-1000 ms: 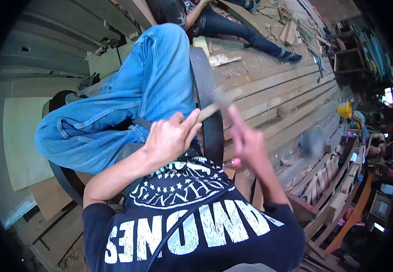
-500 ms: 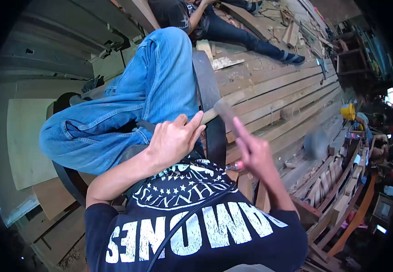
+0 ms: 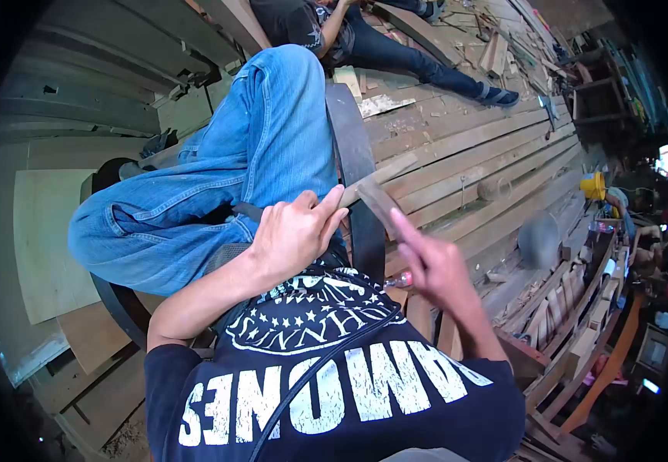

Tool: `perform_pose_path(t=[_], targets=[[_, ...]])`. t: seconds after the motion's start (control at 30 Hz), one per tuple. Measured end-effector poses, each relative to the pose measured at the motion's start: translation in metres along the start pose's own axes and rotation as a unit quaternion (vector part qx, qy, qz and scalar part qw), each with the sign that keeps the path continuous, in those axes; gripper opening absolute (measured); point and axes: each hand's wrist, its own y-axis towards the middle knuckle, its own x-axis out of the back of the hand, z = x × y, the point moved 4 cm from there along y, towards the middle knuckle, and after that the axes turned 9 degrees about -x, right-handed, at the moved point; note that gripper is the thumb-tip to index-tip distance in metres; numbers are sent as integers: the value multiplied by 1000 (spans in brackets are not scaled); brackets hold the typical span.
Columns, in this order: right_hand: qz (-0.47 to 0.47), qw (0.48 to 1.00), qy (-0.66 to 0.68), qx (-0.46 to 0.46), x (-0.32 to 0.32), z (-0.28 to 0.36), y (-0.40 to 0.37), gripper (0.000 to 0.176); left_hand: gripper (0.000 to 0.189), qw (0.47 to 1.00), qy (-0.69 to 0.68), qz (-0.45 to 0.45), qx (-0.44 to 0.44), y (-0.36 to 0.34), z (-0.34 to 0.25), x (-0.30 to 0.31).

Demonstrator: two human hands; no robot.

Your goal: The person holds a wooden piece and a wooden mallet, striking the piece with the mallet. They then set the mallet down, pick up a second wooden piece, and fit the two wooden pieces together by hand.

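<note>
My left hand is closed around the near end of a slim, pale wooden stick, its thumb and index finger stretched along it. The stick slants up and to the right, over a dark curved wooden rail beside my knee. In my right hand is a flat, grey-brown bar that looks like a file, with my index finger laid along it. The file's far end lies across the stick, just ahead of my left fingertips. My right palm hides the file's near end.
Another person sits on the plank floor at the top, legs stretched out among wood scraps. A yellow bucket and a round grey object stand at the right. Stacked timber lies at the lower right; boards lean at the left.
The file has shifted a little left along the stick, toward my left hand. My right hand has drawn slightly lower and back. My left hand has barely moved.
</note>
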Motion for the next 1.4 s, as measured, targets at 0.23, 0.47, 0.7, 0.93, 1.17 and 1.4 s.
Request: perform_pose_path(t=[0.23, 0.47, 0.7, 0.93, 1.17, 1.4], targets=[[-21, 1000, 11, 13, 0, -2, 3, 57, 34, 1000, -12, 1, 7, 2, 2, 1], [-60, 997, 43, -16, -5, -19, 9, 53, 34, 1000, 1, 2, 1, 7, 3, 4], [-82, 968, -54, -231, 4, -125, 18, 53, 32, 1000, 5, -11, -4, 1, 7, 4], [-150, 966, 21, -208, -13, -113, 27, 51, 31, 999, 25, -18, -9, -1, 16, 10], [-173, 964, 76, -186, -8, -91, 30, 51, 31, 999, 15, -34, -28, -2, 16, 11], [-164, 969, 64, -173, -5, -66, 39, 53, 49, 999, 16, -14, -36, -4, 15, 8]])
